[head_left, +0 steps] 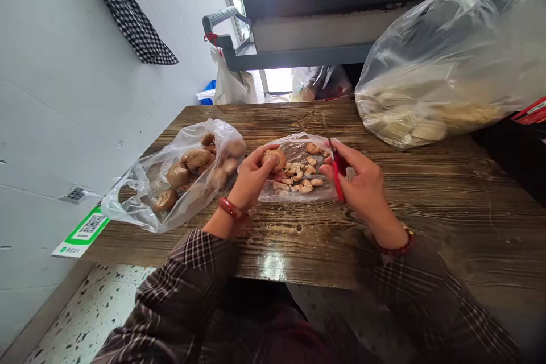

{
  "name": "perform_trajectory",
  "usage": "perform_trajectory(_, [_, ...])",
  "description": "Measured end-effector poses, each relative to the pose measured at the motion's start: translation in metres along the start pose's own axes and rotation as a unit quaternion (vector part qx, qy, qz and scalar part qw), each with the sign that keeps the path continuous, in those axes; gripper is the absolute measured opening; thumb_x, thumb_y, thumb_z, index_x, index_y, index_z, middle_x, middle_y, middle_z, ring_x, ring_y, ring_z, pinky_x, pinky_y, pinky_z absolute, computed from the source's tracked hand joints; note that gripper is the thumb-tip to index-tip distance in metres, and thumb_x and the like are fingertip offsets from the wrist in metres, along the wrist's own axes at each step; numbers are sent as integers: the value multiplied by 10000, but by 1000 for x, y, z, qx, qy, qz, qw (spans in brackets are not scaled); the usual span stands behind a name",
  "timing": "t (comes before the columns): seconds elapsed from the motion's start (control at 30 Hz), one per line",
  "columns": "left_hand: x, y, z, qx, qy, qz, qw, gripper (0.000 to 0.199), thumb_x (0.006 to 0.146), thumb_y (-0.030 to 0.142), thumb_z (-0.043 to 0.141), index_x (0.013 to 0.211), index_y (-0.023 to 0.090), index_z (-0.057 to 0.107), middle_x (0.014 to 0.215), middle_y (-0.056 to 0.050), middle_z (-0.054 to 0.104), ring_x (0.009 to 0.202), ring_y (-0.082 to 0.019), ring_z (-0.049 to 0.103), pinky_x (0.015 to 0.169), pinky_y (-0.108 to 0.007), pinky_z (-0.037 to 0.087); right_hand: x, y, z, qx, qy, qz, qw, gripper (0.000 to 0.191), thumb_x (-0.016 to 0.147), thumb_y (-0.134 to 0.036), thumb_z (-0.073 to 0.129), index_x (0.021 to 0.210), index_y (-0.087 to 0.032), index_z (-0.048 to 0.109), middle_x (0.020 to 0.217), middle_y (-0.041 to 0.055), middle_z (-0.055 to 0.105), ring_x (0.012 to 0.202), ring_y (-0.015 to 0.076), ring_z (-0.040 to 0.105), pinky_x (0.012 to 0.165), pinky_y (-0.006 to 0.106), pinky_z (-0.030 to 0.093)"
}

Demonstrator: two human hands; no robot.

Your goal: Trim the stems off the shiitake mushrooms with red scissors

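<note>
In my left hand (255,173) is a brown mushroom (275,160), gripped between thumb and fingers. Red-handled scissors (339,176) are in my right hand (360,179), their blades pointing up and away, slightly blurred. Beneath and between both hands lies a clear plastic bag (294,198) spread on the table. Cut mushroom pieces (305,186) are scattered on it, with a browner mushroom piece (313,148) at its far side. Left of my left hand, an open plastic bag (170,222) holds several whole mushrooms (198,159).
The dark wooden table (298,244) runs across the view. A large clear bag of pale, flat items (409,119) stands at the back right. A green QR-code card (83,233) lies at the left edge by the white wall (63,114). A grey-framed bench (298,60) stands beyond.
</note>
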State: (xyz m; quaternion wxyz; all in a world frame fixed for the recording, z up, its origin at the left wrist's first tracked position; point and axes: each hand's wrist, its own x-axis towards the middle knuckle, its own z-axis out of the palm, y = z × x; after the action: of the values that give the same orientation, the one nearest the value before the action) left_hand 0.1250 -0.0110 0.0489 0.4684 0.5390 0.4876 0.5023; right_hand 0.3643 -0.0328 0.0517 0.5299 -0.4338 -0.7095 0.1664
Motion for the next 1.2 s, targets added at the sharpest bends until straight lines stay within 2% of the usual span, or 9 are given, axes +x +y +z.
perform_trajectory(0.13, [-6, -14, -10, -102, -6, -52, 993, 570, 804, 387, 803, 1322, 202, 655, 1095, -71, 738, 790, -171, 740, 589, -249, 557, -4, 1, 4, -101, -101, -28, 989, 408, 962, -368, 650, 1344, -240, 708, 1024, 84, 780, 905, 247, 728, 843, 401, 600])
perform_trajectory(0.27, [-10, -19, -13, -139, -37, -53, 988, 619, 799, 297, 801, 1393, 246, 637, 1216, -74, 744, 967, -213, 757, 696, -267, 600, -6, -1, 4, -199, -169, -53, 964, 413, 964, -306, 636, 1360, -210, 701, 944, 90, 773, 881, 269, 723, 811, 413, 591])
perform_trajectory(0.37, [-12, -19, -17, -128, -56, -37, 989, 639, 804, 296, 819, 1410, 235, 625, 1224, -82, 746, 1033, -225, 745, 759, -284, 617, -7, -1, 4, -250, -182, -88, 947, 400, 965, -306, 647, 1345, -205, 714, 941, 92, 768, 868, 270, 716, 782, 392, 569])
perform_trajectory(0.47, [-13, -19, -20, -110, -72, -25, 991, 613, 829, 353, 819, 1396, 221, 627, 1225, -100, 747, 1050, -240, 738, 743, -285, 621, -10, 0, 5, -284, -197, -108, 932, 380, 967, -308, 649, 1321, -196, 727, 959, 96, 771, 863, 265, 707, 763, 371, 540])
perform_trajectory(0.6, [-16, -20, -19, -80, -84, -5, 993, 530, 841, 382, 821, 1320, 210, 676, 1200, -97, 749, 1007, -223, 721, 683, -260, 614, -12, -1, 7, -313, -216, -111, 918, 363, 974, -312, 638, 1310, -211, 734, 960, 88, 771, 836, 256, 696, 721, 353, 496])
perform_trajectory(0.8, [-17, -18, -16, -67, -71, 3, 995, 532, 821, 373, 844, 1310, 218, 702, 1129, -80, 757, 929, -194, 708, 670, -266, 621, -11, -5, 8, -334, -232, -97, 908, 379, 955, -297, 661, 1322, -231, 727, 981, 78, 775, 832, 242, 695, 665, 324, 444])
perform_trajectory(0.97, [-18, -19, -16, -28, -63, 14, 998, 571, 798, 355, 863, 1330, 238, 690, 1194, -90, 762, 1004, -235, 732, 761, -333, 655, -12, -5, 9, -325, -243, -77, 911, 379, 949, -294, 663, 1320, -248, 722, 1019, 85, 772, 856, 239, 693, 680, 319, 452])
perform_trajectory(1.1, [-18, -20, -16, 8, -68, 27, 997, 602, 798, 350, 861, 1363, 253, 678, 1334, -113, 722, 1131, -284, 728, 893, -413, 655, -10, -3, 10, -305, -259, -57, 915, 384, 938, -287, 667, 1313, -217, 712, 1015, 94, 760, 879, 247, 691, 731, 330, 482])
perform_trajectory(1.2, [-19, -20, -16, 15, -76, 30, 997, 649, 795, 346, 864, 1403, 253, 658, 1373, -118, 706, 1176, -299, 719, 945, -431, 646, -8, -3, 10, -303, -275, -42, 911, 403, 933, -309, 669, 1318, -194, 707, 994, 103, 747, 880, 257, 690, 723, 332, 479])
